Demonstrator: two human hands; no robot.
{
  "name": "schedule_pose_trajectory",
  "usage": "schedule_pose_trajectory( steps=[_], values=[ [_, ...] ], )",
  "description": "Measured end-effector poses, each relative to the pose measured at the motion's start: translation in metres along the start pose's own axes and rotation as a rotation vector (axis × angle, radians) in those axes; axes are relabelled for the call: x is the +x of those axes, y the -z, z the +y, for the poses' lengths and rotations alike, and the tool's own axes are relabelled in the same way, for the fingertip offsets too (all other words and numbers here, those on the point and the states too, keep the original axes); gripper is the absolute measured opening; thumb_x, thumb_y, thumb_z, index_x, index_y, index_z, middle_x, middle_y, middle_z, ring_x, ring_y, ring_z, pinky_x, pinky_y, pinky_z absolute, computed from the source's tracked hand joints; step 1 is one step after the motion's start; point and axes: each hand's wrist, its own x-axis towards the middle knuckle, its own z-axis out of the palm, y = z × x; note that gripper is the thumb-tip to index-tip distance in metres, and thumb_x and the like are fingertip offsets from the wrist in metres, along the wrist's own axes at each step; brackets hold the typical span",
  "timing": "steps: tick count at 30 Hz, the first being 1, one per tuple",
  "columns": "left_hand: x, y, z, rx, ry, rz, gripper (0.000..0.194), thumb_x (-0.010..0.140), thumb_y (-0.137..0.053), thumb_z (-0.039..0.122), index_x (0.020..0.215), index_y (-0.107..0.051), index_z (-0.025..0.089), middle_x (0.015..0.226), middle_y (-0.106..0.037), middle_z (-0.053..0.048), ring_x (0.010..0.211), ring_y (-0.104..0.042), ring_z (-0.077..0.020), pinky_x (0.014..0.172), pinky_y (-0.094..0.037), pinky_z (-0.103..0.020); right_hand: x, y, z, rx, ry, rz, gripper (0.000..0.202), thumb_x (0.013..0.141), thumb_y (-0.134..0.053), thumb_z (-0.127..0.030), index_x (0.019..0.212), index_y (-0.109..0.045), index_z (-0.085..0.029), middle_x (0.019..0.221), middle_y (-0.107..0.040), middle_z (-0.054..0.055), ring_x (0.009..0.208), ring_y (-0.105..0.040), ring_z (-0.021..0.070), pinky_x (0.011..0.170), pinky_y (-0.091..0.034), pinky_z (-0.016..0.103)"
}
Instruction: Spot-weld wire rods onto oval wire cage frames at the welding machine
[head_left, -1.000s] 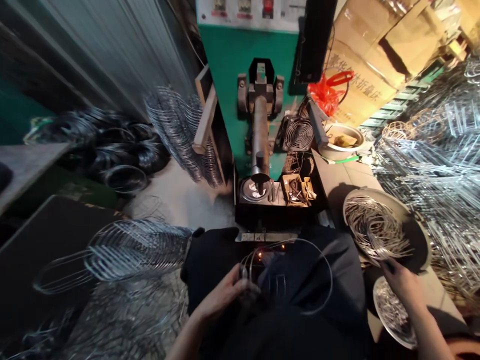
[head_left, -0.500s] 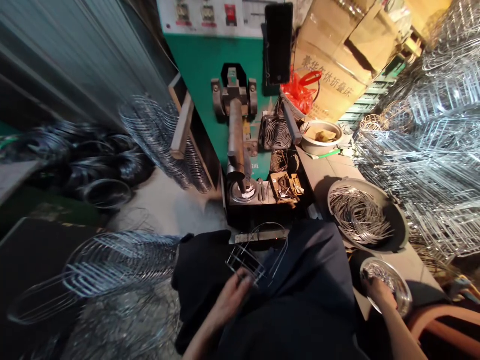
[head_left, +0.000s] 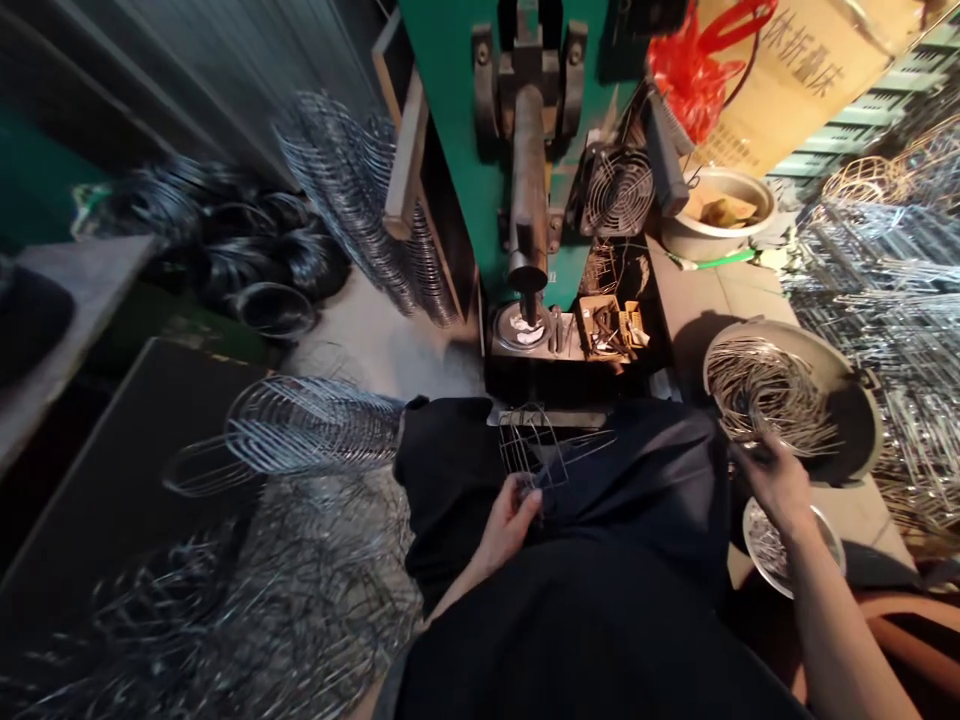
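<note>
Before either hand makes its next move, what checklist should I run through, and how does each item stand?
1. Left hand gripping the wire frame: ok.
2. Both hands away from the machine's metal tube: ok.
3. Right hand holding a piece: cannot tell, its fingertips are too dark.
4. Large bowl stocked with bent wires: ok.
5. Lower left area free of loose wire: not ok, tangled wire lies there.

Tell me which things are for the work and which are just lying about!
Probably for the work:
wire frame, in the left hand
curved wires, near the right hand
green machine, in front

Seemingly just lying about:
red plastic bag
cardboard box
pale pot
</note>
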Motion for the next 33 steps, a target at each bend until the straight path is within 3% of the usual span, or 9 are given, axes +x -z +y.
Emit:
schedule_pose_trajectory(
  steps=[2, 5, 8, 10, 14, 17, 24, 29, 33],
  values=[
    [0.005, -0.002, 0.005, -0.008, -0.077, 0.122, 0.048, 0.081, -0.072, 0.053, 0.108, -0.056, 0.016, 0.07, -0.057, 0.003, 0.057, -0.05, -0.0085, 0.054, -0.043, -0.02, 0.011, 0.009, -0.068, 0.286, 0.097, -0.018, 0.046, 0.074, -0.063, -0.064, 0.085, -0.064, -0.019, 0.076, -0.07, 0.008, 0.066, -0.066, 0.0234, 0.06, -0.053, 0.032],
    [0.017, 0.0, 0.024, -0.101, -0.182, 0.275, 0.044, 0.083, -0.07, 0.051, 0.107, -0.058, 0.016, 0.06, -0.045, 0.008, 0.046, -0.036, -0.0048, 0.044, -0.03, -0.017, 0.015, 0.013, -0.159, 0.613, 0.191, -0.286, 0.041, 0.08, -0.07, -0.057, 0.09, -0.065, -0.017, 0.074, -0.068, 0.005, 0.057, -0.062, 0.0168, 0.055, -0.053, 0.028],
    [0.028, 0.004, 0.044, -0.176, -0.259, 0.343, 0.041, 0.081, -0.073, 0.047, 0.104, -0.059, 0.016, 0.058, -0.04, 0.009, 0.045, -0.032, -0.0038, 0.041, -0.024, -0.016, 0.01, 0.006, -0.221, 0.748, 0.34, -0.489, 0.04, 0.084, -0.071, -0.051, 0.103, -0.071, -0.016, 0.088, -0.073, 0.009, 0.076, -0.071, 0.0219, 0.072, -0.059, 0.035],
    [0.033, 0.008, 0.053, -0.195, -0.301, 0.361, 0.041, 0.079, -0.076, 0.045, 0.104, -0.06, 0.016, 0.06, -0.042, 0.009, 0.045, -0.032, -0.0034, 0.041, -0.024, -0.015, 0.007, -0.003, -0.247, 0.687, 0.535, -0.499, 0.033, 0.088, -0.069, -0.045, 0.109, -0.073, -0.019, 0.103, -0.074, 0.008, 0.097, -0.07, 0.0248, 0.089, -0.056, 0.039],
    [0.039, 0.015, 0.064, -0.193, -0.354, 0.374, 0.039, 0.079, -0.077, 0.042, 0.103, -0.063, 0.015, 0.063, -0.047, 0.007, 0.048, -0.037, -0.0037, 0.044, -0.029, -0.015, 0.01, -0.027, -0.276, 0.442, 0.919, -0.327, 0.02, 0.098, -0.057, -0.03, 0.107, -0.074, -0.024, 0.106, -0.075, 0.005, 0.117, -0.062, 0.0263, 0.102, -0.046, 0.046],
    [0.043, 0.018, 0.071, -0.217, -0.343, 0.376, 0.038, 0.079, -0.077, 0.042, 0.103, -0.063, 0.015, 0.063, -0.048, 0.007, 0.049, -0.038, -0.004, 0.047, -0.033, -0.016, 0.016, -0.044, -0.286, 0.293, 1.06, -0.297, 0.021, 0.1, -0.053, -0.025, 0.109, -0.072, -0.024, 0.107, -0.075, 0.005, 0.122, -0.059, 0.0275, 0.103, -0.042, 0.049],
    [0.054, 0.019, 0.087, -0.334, -0.308, 0.373, 0.043, 0.072, -0.081, 0.046, 0.093, -0.061, 0.015, 0.058, -0.044, 0.009, 0.045, -0.032, -0.0037, 0.046, -0.037, -0.018, 0.016, -0.052, -0.303, 0.088, 1.141, -0.152, 0.03, 0.098, -0.051, -0.013, 0.122, -0.066, -0.023, 0.114, -0.072, 0.007, 0.12, -0.056, 0.0281, 0.104, -0.03, 0.053],
    [0.063, 0.024, 0.097, -0.357, -0.353, 0.384, 0.041, 0.073, -0.08, 0.045, 0.092, -0.061, 0.015, 0.056, -0.042, 0.009, 0.045, -0.031, -0.0038, 0.045, -0.036, -0.018, 0.023, -0.044, -0.32, 0.163, 1.178, -0.08, 0.027, 0.097, -0.053, -0.015, 0.117, -0.07, -0.023, 0.106, -0.074, 0.006, 0.104, -0.057, 0.0273, 0.088, -0.043, 0.043],
    [0.073, 0.032, 0.105, -0.377, -0.387, 0.363, 0.039, 0.074, -0.079, 0.044, 0.093, -0.06, 0.015, 0.053, -0.038, 0.01, 0.043, -0.029, -0.0034, 0.045, -0.033, -0.018, 0.034, -0.044, -0.334, 0.314, 1.206, -0.091, 0.026, 0.098, -0.051, -0.016, 0.113, -0.072, -0.023, 0.101, -0.074, 0.005, 0.097, -0.06, 0.0246, 0.088, -0.049, 0.041]
  ],
)
